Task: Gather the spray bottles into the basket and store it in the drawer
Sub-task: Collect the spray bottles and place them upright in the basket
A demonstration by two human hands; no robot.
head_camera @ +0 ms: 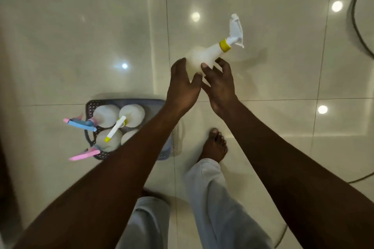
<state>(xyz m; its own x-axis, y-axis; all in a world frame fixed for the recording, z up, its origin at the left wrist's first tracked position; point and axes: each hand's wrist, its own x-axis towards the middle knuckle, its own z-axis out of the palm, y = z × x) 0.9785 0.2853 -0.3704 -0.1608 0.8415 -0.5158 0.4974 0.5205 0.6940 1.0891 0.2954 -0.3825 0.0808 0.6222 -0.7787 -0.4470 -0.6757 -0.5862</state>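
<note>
A white spray bottle (204, 54) with a yellow collar and a white trigger head is tilted above the tiled floor, nozzle end pointing up and right. My left hand (183, 85) and my right hand (219, 85) both grip its rounded base, fingers wrapped around it. Lower left on the floor stands a grey perforated basket (121, 101) holding several white spray bottles with pink, blue and yellow trigger heads. My left forearm crosses over the basket's right side and hides part of it.
Glossy cream floor tiles (101, 36) reflect ceiling lights. A dark cable (356, 26) curves along the right edge. My bare foot (214, 145) and light trouser legs stand just right of the basket. A dark vertical surface runs along the left edge.
</note>
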